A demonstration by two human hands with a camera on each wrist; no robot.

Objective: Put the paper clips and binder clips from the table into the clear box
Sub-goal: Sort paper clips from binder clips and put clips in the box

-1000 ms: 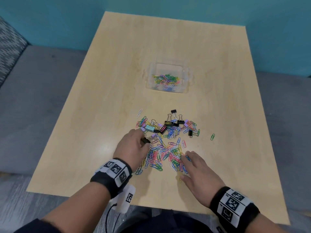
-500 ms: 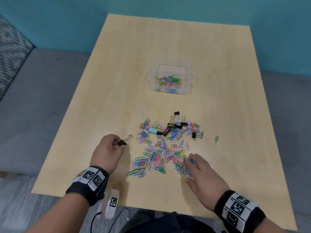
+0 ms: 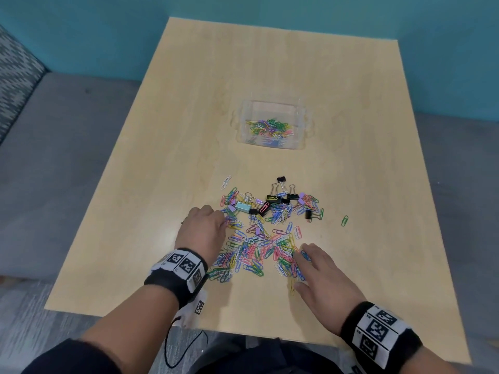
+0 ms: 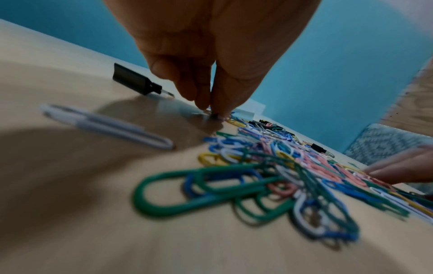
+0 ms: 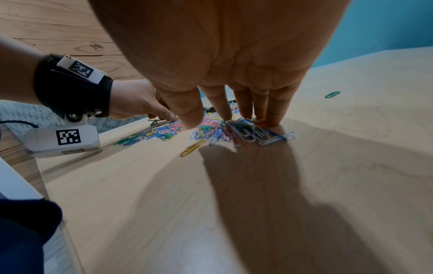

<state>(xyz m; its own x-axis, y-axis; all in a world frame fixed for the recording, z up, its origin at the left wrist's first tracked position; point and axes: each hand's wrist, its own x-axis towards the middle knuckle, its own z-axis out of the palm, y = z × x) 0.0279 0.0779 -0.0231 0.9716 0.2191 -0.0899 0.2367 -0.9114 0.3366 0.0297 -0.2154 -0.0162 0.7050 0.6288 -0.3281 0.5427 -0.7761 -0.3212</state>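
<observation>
Multicoloured paper clips (image 3: 256,249) lie heaped; left hand (image 3: 205,230) pinches some, right hand (image 3: 321,282) presses flat.

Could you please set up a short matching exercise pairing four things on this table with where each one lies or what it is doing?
Things:
1. clear box
2. lone green paper clip
3. right hand
4. left hand

Descriptions:
A. fingers straight, resting on the pile's near right edge
B. beyond the pile, already holding coloured clips
C. fingertips down at the pile's left edge
D. alone, right of the pile

Pairs: 1-B, 2-D, 3-A, 4-C
</observation>
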